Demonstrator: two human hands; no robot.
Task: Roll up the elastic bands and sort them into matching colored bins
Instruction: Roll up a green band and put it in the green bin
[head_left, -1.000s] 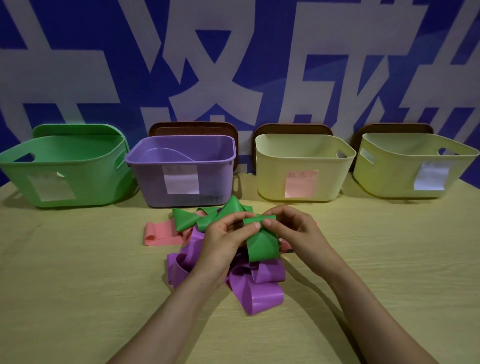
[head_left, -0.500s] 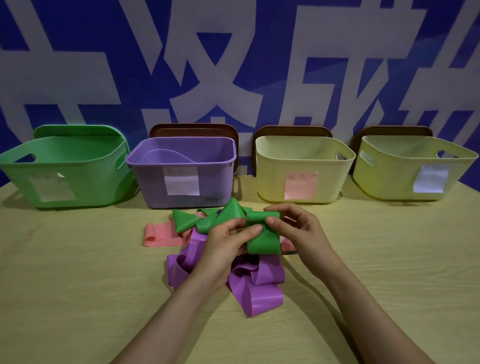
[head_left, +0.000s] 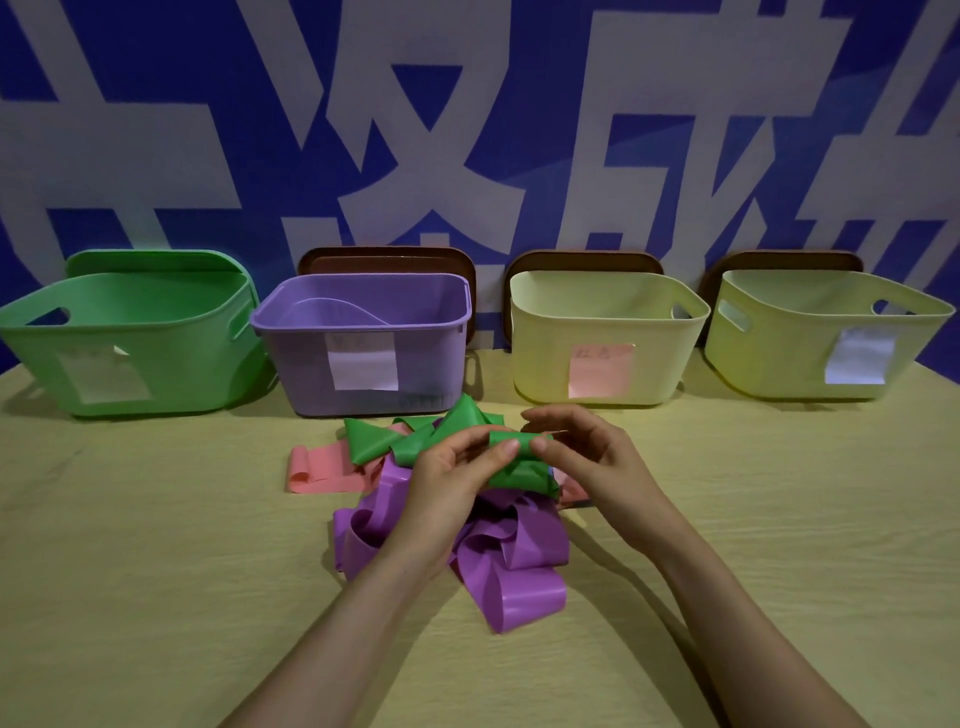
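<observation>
The green band is a wide, smooth, matte strip. Its near end is wound into a small, tight roll and the rest trails leftward in creased folds. The left hand and right hand pinch the roll at either end between thumb and fingertips. They hold it just above the tangled purple bands and a flat pink band on the table, in front of the purple bin.

bands: glossy smooth rubber | bins: matt plastic | table: wood-grain
</observation>
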